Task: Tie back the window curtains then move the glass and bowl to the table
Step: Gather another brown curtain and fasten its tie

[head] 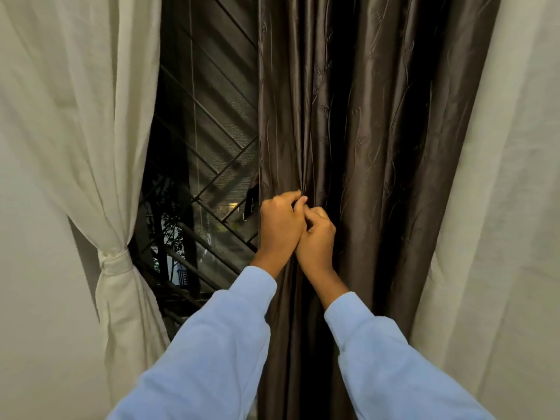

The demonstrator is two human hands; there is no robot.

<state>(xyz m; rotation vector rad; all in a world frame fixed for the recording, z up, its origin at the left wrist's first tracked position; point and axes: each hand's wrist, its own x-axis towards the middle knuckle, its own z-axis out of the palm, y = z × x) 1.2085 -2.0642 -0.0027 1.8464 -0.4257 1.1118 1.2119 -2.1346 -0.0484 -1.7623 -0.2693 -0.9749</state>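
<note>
A dark brown satin curtain (378, 131) hangs in folds over the right half of the window. My left hand (280, 225) and my right hand (316, 237) are pressed together at its left part, both pinching a gathered fold of the brown fabric at about mid height. On the left, a cream curtain (91, 116) is drawn aside and bound with a cream tie-back (116, 262). Another cream curtain (500, 207) hangs at the far right, behind the brown one. No glass, bowl or table is in view.
Between the curtains shows the window (206, 147) with a dark diagonal metal grille and mesh; night, foliage and a lit building lie beyond. A small dark tag or clip (251, 201) hangs at the brown curtain's left edge. A pale wall (36, 298) is at the left.
</note>
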